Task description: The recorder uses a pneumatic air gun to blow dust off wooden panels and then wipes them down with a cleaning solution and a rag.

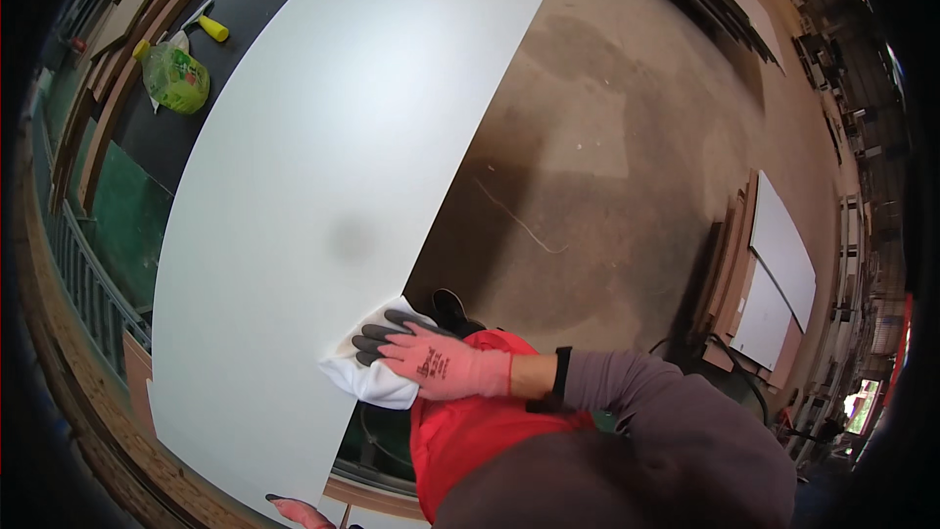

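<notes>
A large white panel (294, 186) lies flat, stretching from beside me toward the far side. My right hand (436, 360), in a pink glove with dark grey fingers, presses a white cloth (374, 384) down at the panel's right edge. The fingers lie across the cloth, and part of it bunches out under the palm. Only part of my left hand (302, 513) shows, at the bottom of the view by the panel's near right edge. It wears a matching glove; one dark-tipped finger stretches out over the panel, and the rest is cut off.
Left of the panel, a bottle of yellow-green liquid (178, 78) and a yellow-handled scraper-like tool (211, 27) lie on a dark surface. A stack of boards (769, 284) stands on the concrete floor (587, 167) to the right. More dark sheets (705, 0) lie at the far right.
</notes>
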A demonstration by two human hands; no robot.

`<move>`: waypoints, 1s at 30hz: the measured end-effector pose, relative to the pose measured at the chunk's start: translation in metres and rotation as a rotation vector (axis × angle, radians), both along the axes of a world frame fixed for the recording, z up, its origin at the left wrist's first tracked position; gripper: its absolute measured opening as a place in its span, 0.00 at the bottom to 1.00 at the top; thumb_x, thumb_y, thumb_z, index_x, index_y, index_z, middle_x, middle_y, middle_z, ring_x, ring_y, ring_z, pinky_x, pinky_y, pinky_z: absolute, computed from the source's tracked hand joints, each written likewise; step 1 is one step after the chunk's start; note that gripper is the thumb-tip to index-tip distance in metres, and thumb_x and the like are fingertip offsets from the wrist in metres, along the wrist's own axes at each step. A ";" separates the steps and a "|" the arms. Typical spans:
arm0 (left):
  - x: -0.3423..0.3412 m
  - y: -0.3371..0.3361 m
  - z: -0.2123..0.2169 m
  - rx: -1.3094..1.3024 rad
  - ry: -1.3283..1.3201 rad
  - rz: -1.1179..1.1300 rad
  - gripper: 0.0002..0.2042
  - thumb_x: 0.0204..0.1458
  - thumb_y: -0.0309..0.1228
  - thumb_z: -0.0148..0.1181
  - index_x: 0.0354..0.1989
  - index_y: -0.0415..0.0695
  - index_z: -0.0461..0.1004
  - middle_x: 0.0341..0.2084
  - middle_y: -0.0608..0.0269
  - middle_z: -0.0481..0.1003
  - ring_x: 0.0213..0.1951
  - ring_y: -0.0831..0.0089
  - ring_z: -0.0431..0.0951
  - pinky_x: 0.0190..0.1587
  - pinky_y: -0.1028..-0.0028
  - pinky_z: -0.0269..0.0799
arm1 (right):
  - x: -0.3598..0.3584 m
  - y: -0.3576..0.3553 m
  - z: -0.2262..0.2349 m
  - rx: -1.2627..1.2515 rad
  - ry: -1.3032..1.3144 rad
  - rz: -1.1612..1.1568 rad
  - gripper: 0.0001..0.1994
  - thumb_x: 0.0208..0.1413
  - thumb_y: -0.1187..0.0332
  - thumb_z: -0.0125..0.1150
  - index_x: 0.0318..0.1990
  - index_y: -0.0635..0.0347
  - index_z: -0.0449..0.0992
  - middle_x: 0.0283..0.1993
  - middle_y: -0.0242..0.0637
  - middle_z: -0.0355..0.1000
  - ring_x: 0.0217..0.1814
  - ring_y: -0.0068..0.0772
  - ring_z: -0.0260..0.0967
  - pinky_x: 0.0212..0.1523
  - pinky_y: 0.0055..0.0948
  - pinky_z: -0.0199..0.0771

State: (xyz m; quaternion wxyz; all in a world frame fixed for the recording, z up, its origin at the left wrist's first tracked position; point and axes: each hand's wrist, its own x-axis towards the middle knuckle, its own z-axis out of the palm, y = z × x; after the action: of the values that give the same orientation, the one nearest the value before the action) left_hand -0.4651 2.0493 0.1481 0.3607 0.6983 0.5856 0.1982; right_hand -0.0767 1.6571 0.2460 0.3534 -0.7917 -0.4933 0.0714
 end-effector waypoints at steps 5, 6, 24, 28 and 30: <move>0.001 -0.009 0.011 0.017 0.082 0.041 0.19 0.60 0.37 0.41 0.51 0.34 0.63 0.44 0.51 0.69 0.42 0.59 0.70 0.44 0.66 0.70 | 0.115 -0.041 -0.013 0.022 -0.105 -0.417 0.13 0.46 0.69 0.51 0.42 0.55 0.70 0.42 0.41 0.67 0.51 0.42 0.63 0.58 0.43 0.56; 0.002 -0.012 0.013 0.017 0.098 0.046 0.19 0.59 0.37 0.41 0.51 0.34 0.63 0.45 0.51 0.69 0.42 0.59 0.70 0.44 0.66 0.69 | 0.145 -0.062 -0.024 -0.029 -0.218 -0.515 0.16 0.46 0.70 0.50 0.45 0.57 0.70 0.45 0.45 0.68 0.52 0.45 0.63 0.59 0.44 0.55; 0.048 -0.033 0.004 -0.004 0.331 0.092 0.18 0.59 0.33 0.41 0.53 0.35 0.61 0.48 0.48 0.66 0.47 0.56 0.67 0.46 0.63 0.67 | 0.055 -0.027 0.005 -0.356 0.160 -0.008 0.14 0.46 0.68 0.50 0.42 0.62 0.69 0.44 0.43 0.67 0.52 0.42 0.62 0.60 0.42 0.54; 0.050 -0.033 0.011 0.003 0.380 0.105 0.18 0.59 0.32 0.41 0.54 0.35 0.61 0.49 0.47 0.65 0.48 0.55 0.66 0.46 0.62 0.67 | 0.024 -0.025 -0.031 -0.053 0.144 0.041 0.25 0.42 0.66 0.54 0.51 0.65 0.65 0.55 0.48 0.62 0.61 0.44 0.56 0.66 0.49 0.44; 0.045 -0.032 0.015 0.006 0.409 0.122 0.18 0.59 0.32 0.41 0.54 0.35 0.61 0.50 0.47 0.65 0.49 0.55 0.66 0.46 0.62 0.66 | 0.044 -0.034 -0.034 -0.161 0.039 -0.013 0.25 0.42 0.67 0.54 0.51 0.65 0.65 0.53 0.49 0.64 0.60 0.45 0.57 0.65 0.50 0.45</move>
State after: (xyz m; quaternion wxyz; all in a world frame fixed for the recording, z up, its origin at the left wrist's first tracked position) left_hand -0.4199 2.0176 0.1633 0.2196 0.6882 0.6873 0.0758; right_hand -0.0323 1.6231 0.2123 0.2985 -0.8191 -0.4739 0.1241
